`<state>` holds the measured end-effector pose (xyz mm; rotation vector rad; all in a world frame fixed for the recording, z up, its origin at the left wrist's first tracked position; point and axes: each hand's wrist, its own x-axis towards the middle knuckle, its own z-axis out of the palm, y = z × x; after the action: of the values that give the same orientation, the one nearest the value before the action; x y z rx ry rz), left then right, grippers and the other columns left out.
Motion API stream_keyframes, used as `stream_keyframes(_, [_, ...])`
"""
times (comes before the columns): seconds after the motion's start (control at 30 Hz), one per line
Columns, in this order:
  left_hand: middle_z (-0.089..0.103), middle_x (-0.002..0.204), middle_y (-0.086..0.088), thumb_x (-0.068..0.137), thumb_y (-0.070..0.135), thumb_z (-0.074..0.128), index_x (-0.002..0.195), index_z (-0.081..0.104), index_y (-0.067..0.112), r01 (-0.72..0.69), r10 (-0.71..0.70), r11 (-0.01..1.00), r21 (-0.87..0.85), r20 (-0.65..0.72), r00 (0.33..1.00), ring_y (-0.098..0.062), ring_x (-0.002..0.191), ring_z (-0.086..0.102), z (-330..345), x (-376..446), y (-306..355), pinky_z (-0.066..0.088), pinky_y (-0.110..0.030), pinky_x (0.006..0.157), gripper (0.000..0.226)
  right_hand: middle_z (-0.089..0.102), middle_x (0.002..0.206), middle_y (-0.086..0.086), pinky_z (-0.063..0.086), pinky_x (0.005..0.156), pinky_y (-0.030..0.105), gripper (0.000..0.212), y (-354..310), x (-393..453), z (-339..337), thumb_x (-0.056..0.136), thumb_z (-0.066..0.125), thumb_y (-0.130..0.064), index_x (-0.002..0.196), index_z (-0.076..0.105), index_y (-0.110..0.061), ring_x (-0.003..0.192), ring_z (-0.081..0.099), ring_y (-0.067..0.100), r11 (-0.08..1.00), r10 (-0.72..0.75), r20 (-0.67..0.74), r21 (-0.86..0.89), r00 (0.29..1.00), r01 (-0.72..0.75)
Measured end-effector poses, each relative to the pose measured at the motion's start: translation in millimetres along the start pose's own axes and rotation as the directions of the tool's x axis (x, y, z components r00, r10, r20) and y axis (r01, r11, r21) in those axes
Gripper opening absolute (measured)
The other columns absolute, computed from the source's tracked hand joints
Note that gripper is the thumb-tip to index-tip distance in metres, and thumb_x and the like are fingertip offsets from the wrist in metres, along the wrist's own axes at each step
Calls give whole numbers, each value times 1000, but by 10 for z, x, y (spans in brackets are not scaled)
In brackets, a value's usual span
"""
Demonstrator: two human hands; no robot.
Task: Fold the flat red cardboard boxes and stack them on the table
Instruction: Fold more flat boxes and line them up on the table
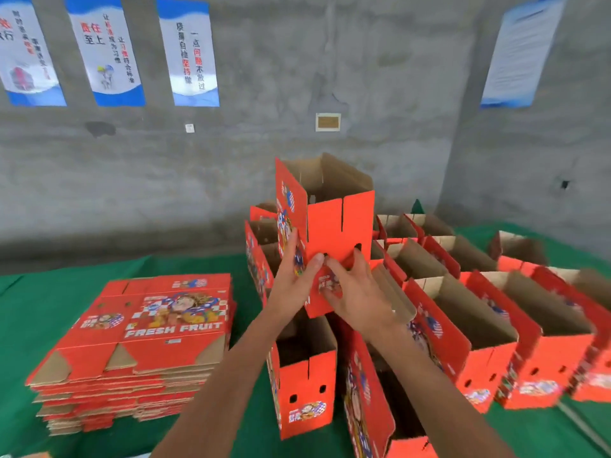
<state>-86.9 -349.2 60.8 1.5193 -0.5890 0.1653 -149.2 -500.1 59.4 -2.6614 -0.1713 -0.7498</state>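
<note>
I hold a folded red cardboard box (325,223) upright above the middle of the table, its open brown inside facing up. My left hand (292,279) grips its lower left side, thumb on the front panel. My right hand (355,292) presses on the lower front and right side, fingers curled over the panel edge. A thick pile of flat red boxes (145,338) printed "FRESH FRUIT" lies at the left on the green table (29,325). Several folded boxes (463,325) stand open-topped in rows to the right and below my hands.
A folded box (305,385) stands right under my forearms and another (370,401) leans beside it near the front edge. More folded boxes (263,246) stand behind the held one. A grey concrete wall with posters (188,51) is behind the table.
</note>
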Motion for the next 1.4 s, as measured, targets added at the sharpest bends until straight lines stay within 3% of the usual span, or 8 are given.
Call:
stream_keyframes(0.27, [43, 161, 10, 97, 45, 70, 164, 14, 40, 30, -17, 998, -57, 215, 976, -10, 146, 44, 1457, 999, -430, 37, -48, 122, 87, 12, 163, 24, 35, 118, 60, 56, 1608, 339, -348, 102, 59, -37, 152, 35, -38, 151, 18, 50, 985, 169, -11, -43, 986, -169])
stream_keyframes(0.6, [35, 165, 6, 105, 23, 59, 163, 1, 44, 165, -201, 977, 134, 326, 924, -14, 147, 42, 2680, 1819, -991, 38, -46, 121, 85, 15, 162, 19, 36, 119, 57, 62, 3149, 629, -224, 102, 62, -35, 154, 30, -36, 147, 33, 43, 945, 316, 111, -132, 942, -301])
stream_keyframes(0.77, [24, 169, 6, 105, 16, 58, 164, 1, 40, 163, -239, 961, 223, 375, 896, -17, 150, 38, 2784, 1993, -1236, 42, -46, 118, 85, -11, 169, 22, 27, 123, 55, 59, 3426, 711, -85, 107, 52, -28, 161, 27, -30, 153, 25, 45, 932, 353, 128, -131, 927, -337])
stream_keyframes(0.87, [25, 169, 6, 104, 18, 60, 165, 5, 39, 179, -274, 948, 262, 395, 877, -19, 150, 37, 2786, 2064, -1319, 42, -46, 118, 85, -12, 169, 23, 31, 121, 49, 60, 3415, 771, -90, 108, 51, -25, 162, 27, -31, 147, 38, 43, 921, 384, 125, -117, 915, -371])
stream_keyframes(0.97, [35, 163, 6, 103, 26, 63, 164, 15, 40, 246, -318, 943, 223, 398, 860, -21, 143, 47, 2738, 2082, -1324, 47, -46, 114, 79, 22, 165, 24, 49, 106, 47, 53, 3247, 840, -129, 107, 50, -24, 158, 37, -30, 133, 55, 42, 885, 446, 23, -162, 895, -437])
stream_keyframes(1.13, [54, 149, 7, 103, 31, 62, 153, 42, 37, 83, -221, 923, 375, 342, 913, -19, 133, 57, 2215, 1930, -1204, 48, -38, 112, 54, 62, 118, 11, 56, 74, 41, 36, 2540, 960, -82, 102, 59, -30, 137, 59, -21, 100, 68, 35, 951, 273, -159, -105, 949, -291])
stream_keyframes(1.23, [60, 143, 1, 101, 32, 62, 146, 54, 26, -43, -84, 831, 554, 202, 976, -19, 131, 57, 1487, 1686, -1170, 46, -36, 111, 46, 65, 121, 7, 56, 80, 43, 40, 1980, 1021, 80, 97, 64, -36, 135, 60, -24, 108, 66, 33, 981, 170, -172, -66, 970, -183])
stream_keyframes(1.4, [57, 147, 0, 100, 43, 61, 148, 51, 28, 121, -100, 650, 750, -73, 992, -21, 136, 52, -165, 1040, -1275, 42, -44, 115, 51, 62, 134, -2, 54, 92, 43, 55, 956, 1011, 672, 97, 59, -53, 146, 50, -29, 124, 60, 23, 991, 134, -64, 34, 989, -132])
